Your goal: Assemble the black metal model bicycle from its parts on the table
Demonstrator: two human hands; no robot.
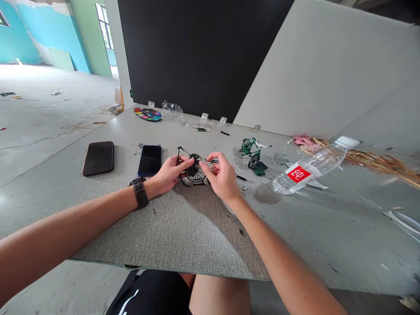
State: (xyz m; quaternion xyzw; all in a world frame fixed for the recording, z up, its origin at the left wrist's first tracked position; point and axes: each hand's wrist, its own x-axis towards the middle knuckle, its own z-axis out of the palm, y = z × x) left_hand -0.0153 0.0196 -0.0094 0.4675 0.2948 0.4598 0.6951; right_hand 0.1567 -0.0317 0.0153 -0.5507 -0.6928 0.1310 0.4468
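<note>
1. My left hand (167, 175) pinches the black model bicycle assembly (196, 175) between thumb and fingers, low over the worktop (197, 245); I judge this grip steadies it by the edge so the spoked wheel faces me.
2. My right hand (223, 177) is at the wheel's right side, thumb and forefinger almost meeting, the other fingers curled. I cannot tell whether anything tiny sits between the tips. Coming in opposite the left seems to leave the wheel's middle reachable.
3. Small dark parts lie just under the wheel, probably easy to nudge.
4. The green model bicycle (253, 162) stands to the right, perhaps within glancing distance on purpose.
5. The tilted bottle (298, 174) on the right could hinder a wide reach; two phones (98, 158) (150, 160) crowd the left.
6. Farther off lie a paint palette (147, 114) and clear plastic (172, 109), before a black panel (197, 52).
</note>
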